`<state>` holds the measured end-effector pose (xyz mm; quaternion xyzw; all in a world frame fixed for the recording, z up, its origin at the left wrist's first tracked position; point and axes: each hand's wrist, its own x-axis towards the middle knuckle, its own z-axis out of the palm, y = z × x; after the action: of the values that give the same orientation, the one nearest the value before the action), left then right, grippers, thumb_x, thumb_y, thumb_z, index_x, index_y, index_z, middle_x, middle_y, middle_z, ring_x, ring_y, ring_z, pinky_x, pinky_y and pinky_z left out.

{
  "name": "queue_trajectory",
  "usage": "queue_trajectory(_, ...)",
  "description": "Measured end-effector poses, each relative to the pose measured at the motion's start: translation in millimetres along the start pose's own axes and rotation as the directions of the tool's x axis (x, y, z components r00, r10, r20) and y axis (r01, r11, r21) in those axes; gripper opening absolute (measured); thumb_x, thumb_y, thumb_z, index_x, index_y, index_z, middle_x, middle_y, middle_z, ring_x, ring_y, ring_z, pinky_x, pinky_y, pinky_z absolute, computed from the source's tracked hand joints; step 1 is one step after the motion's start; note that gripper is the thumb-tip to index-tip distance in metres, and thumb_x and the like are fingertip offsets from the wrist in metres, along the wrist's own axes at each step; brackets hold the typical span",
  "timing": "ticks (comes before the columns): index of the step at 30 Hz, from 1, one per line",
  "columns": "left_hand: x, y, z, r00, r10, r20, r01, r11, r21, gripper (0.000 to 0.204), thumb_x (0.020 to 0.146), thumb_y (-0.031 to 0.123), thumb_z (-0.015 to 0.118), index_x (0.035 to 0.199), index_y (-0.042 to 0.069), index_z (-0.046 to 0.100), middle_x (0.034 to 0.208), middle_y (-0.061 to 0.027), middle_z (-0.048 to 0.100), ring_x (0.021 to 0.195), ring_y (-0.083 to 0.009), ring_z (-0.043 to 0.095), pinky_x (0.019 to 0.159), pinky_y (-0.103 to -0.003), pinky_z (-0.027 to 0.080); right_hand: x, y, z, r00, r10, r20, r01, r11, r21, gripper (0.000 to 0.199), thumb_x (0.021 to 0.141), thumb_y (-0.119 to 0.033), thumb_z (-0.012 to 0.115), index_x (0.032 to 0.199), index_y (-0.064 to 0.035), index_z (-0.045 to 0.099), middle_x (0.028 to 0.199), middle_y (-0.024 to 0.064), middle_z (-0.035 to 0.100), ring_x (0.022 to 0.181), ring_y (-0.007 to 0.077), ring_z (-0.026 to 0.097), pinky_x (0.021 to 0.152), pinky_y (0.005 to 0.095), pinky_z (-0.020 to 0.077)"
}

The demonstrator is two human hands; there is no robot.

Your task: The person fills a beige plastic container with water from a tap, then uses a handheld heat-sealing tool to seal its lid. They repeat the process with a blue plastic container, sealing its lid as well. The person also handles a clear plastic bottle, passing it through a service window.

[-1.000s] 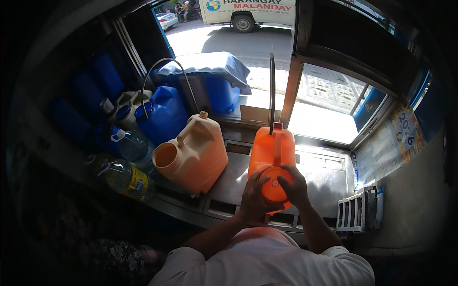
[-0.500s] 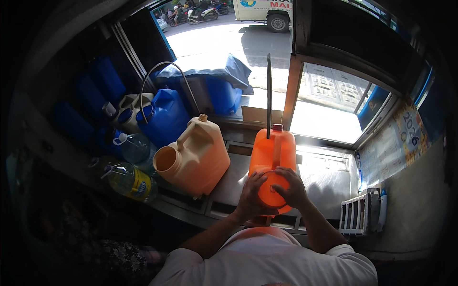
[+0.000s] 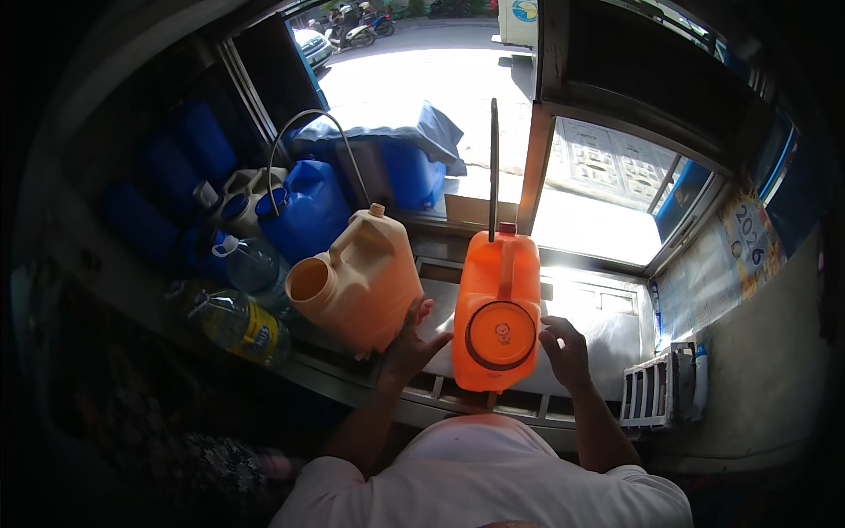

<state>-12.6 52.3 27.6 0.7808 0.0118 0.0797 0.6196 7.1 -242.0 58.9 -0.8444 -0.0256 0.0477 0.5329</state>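
An orange plastic jug (image 3: pixel 498 273) stands upright before me on the metal counter. Its wide round orange lid (image 3: pixel 503 335) covers the near mouth, and a small dark red cap (image 3: pixel 508 228) sits at the far end. To its left my left hand (image 3: pixel 409 350) is open, thumb pointing at the jug, fingers near the beige jug (image 3: pixel 387 282). That jug's wide mouth is uncovered. On the other side my right hand (image 3: pixel 566 352) is open with fingers bent, their tips beside the lid; whether they touch the jug I cannot tell.
Blue jugs (image 3: pixel 308 211) and clear plastic bottles (image 3: pixel 236 326) crowd the left side. A thin curved metal pipe (image 3: pixel 297 115) arches over them; another pipe (image 3: pixel 494 167) rises behind the orange jug. A white slatted rack (image 3: pixel 651 392) stands right of the counter (image 3: pixel 598 339).
Both hands have come off the orange lid and moved apart, left hand to the left, right hand to the right. The lid's top is now uncovered to view.
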Motion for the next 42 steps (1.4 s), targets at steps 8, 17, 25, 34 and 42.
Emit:
queue_trajectory(8,4,18,16,0.865,0.296,0.404,-0.373,0.920,0.123,0.125,0.061,0.042,0.096,0.159,0.014,0.022,0.156,-0.0186,0.035,0.142,-0.0362,0.041,0.117,-0.048,0.037,4,8,29,0.869,-0.495,-0.013,0.495,0.868,0.041,0.052,0.101,-0.037,0.059,0.134,0.0025,0.055,0.135,0.0197,0.058,0.129,0.0294,0.054,0.111,0.0413,0.0388)
queue_trajectory(17,9,8,28,0.845,0.416,0.336,-0.480,0.868,0.131,0.123,0.055,0.048,0.096,0.154,0.011,0.034,0.153,-0.0206,0.040,0.141,-0.0361,0.042,0.114,-0.050,0.040,13,-7,37,0.922,-0.386,-0.044,0.388,0.916,0.099,0.051,0.099,-0.039,0.061,0.134,-0.0030,0.058,0.135,0.0209,0.059,0.129,0.0311,0.055,0.110,0.0432,0.0412)
queue_trajectory(25,24,13,8,0.775,0.457,0.437,-0.589,0.772,0.237,0.131,0.048,0.052,0.097,0.154,0.008,0.034,0.151,-0.0182,0.045,0.146,-0.0391,0.035,0.120,-0.051,0.031,19,9,36,0.938,-0.337,-0.084,0.335,0.941,-0.040,0.050,0.098,-0.038,0.063,0.131,-0.0010,0.060,0.124,0.0180,0.065,0.123,0.0303,0.060,0.108,0.0409,0.0439)
queue_trajectory(34,57,-14,-6,0.720,0.382,0.579,-0.431,0.900,-0.057,0.111,0.065,0.061,0.086,0.153,0.011,0.039,0.153,-0.0147,0.045,0.147,-0.0373,0.034,0.119,-0.048,0.032,-6,-39,38,0.890,-0.358,0.281,0.455,0.679,-0.576,0.104,0.076,-0.072,0.073,0.150,-0.0074,0.039,0.153,0.0281,0.033,0.144,0.0446,0.033,0.117,0.0542,0.0294)
queue_trajectory(42,67,-61,42,0.786,0.568,0.245,-0.562,0.821,-0.102,0.073,0.095,0.070,0.041,0.131,0.011,0.063,0.146,-0.0142,0.051,0.140,-0.0371,0.041,0.119,-0.052,0.024,14,-75,62,0.824,-0.349,0.446,0.566,0.520,-0.639,0.104,0.068,-0.063,0.081,0.149,-0.0123,0.042,0.151,0.0262,0.035,0.143,0.0447,0.033,0.119,0.0556,0.0249)
